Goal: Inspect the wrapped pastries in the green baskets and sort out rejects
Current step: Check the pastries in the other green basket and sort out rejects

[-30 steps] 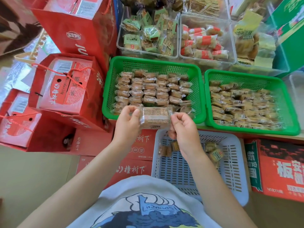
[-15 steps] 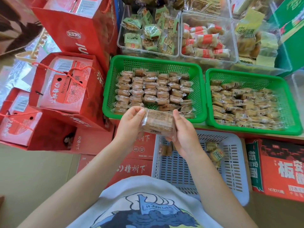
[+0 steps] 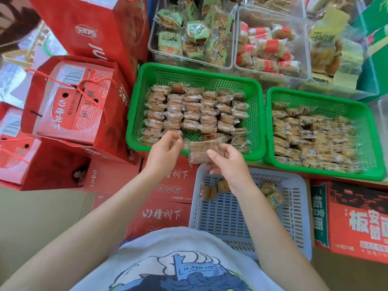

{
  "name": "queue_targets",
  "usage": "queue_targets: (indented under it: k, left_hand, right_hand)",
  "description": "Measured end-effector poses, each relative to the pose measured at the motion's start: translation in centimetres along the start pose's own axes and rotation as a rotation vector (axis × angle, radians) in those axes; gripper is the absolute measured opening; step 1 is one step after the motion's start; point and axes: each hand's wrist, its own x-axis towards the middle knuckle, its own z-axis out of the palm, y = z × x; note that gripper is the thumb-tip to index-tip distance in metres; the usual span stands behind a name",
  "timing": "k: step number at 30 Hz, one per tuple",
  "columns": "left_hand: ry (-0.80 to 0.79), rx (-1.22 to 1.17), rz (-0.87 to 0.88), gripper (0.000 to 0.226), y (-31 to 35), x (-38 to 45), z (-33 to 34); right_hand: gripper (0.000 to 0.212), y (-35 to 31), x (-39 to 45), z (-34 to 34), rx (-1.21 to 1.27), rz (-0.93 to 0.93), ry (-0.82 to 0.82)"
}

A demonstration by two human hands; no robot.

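Observation:
I hold one clear-wrapped brown pastry [image 3: 198, 153] just in front of the left green basket [image 3: 134, 114]. My left hand [image 3: 164, 152] pinches the wrapper's left end with curled fingertips. My right hand [image 3: 230, 164] grips the right side, thumb on top and fingers underneath. The left basket holds neat rows of wrapped pastries [image 3: 191, 111], with a bare patch of mesh at its near edge. In the right green basket [image 3: 323, 95], similar pastries [image 3: 310, 139] lie in a loose pile.
A pale blue-grey basket [image 3: 294, 217] below my hands holds several loose pastries [image 3: 210, 191]. Red gift boxes [image 3: 69, 101] stack at the left, and a red carton [image 3: 354, 219] sits at the right. Clear bins of other snacks [image 3: 193, 32] stand behind the green baskets.
The pastry has been turned between my hands and brought slightly lower, over the blue-grey basket's far rim. My right thumb now lies on top of it.

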Motion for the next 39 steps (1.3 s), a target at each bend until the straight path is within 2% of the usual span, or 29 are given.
queue_targets:
  k: [3, 6, 8, 12, 14, 17, 20, 22, 24, 27, 29, 32, 34, 36, 39]
  left_hand:
    - [-0.061, 0.413, 0.113, 0.037, -1.5, 2.7, -0.2]
    - [-0.178, 0.763, 0.187, 0.05, -3.1, 4.7, -0.1]
    - [-0.195, 0.843, 0.167, 0.052, -4.0, 5.5, 0.0]
    - [-0.108, 0.777, 0.137, 0.057, -4.1, 5.7, 0.3]
    - [-0.087, 0.764, 0.169, 0.058, -4.0, 5.6, 0.5]
    - [-0.136, 0.814, 0.28, 0.052, -4.2, 5.7, 0.7]
    - [-0.225, 0.886, 0.338, 0.047, -4.3, 6.2, 1.3]
    - [-0.251, 0.935, 0.34, 0.049, -4.1, 6.5, 1.5]
    - [-0.261, 0.955, 0.336, 0.051, -4.0, 6.7, 1.7]
    - [-0.289, 0.988, 0.3, 0.054, -3.9, 6.8, 1.8]
    - [-0.311, 1.015, 0.275, 0.057, -3.7, 7.0, 1.8]
    - [-0.335, 1.002, 0.251, 0.059, -3.6, 7.5, 1.9]
    - [-0.336, 0.982, 0.254, 0.058, -3.7, 7.5, 1.8]
    - [-0.293, 0.92, 0.287, 0.053, -4.0, 7.2, 1.6]
    - [-0.142, 0.789, 0.333, 0.045, -4.7, 6.0, 0.7]
  right_hand:
    - [0.03, -0.7, 2.4, -0.6, -0.232, -0.173, 0.172]
    - [0.028, -1.5, 4.9, 0.1, -0.301, -0.305, 0.13]
    - [0.032, -1.2, 7.0, 1.1, -0.446, -0.361, 0.084]
    - [0.043, 0.5, 10.2, 2.7, -0.791, -0.389, -0.037]
    - [0.04, 1.3, 10.7, 3.1, -0.869, -0.433, -0.05]
    - [0.027, 1.7, 11.0, 3.1, -0.883, -0.517, -0.033]
    - [0.023, 1.8, 11.2, 1.9, -0.813, -0.526, 0.127]
    - [0.023, 1.8, 11.3, 0.8, -0.852, -0.533, 0.311]
    - [0.025, 1.7, 11.5, -0.3, -0.936, -0.479, 0.385]
    - [0.036, 1.8, 11.6, -0.5, -1.128, -0.305, 0.207]
    - [0.041, 1.8, 11.5, 0.0, -1.177, -0.302, 0.084]
    - [0.042, 1.4, 11.4, 0.6, -1.174, -0.327, 0.02]
    - [0.039, 1.2, 11.3, 0.7, -1.196, -0.373, 0.061]
    - [0.028, 1.0, 10.9, 1.0, -1.114, -0.466, 0.104]
    - [0.013, 0.8, 10.6, 2.3, -0.986, -0.407, -0.018]
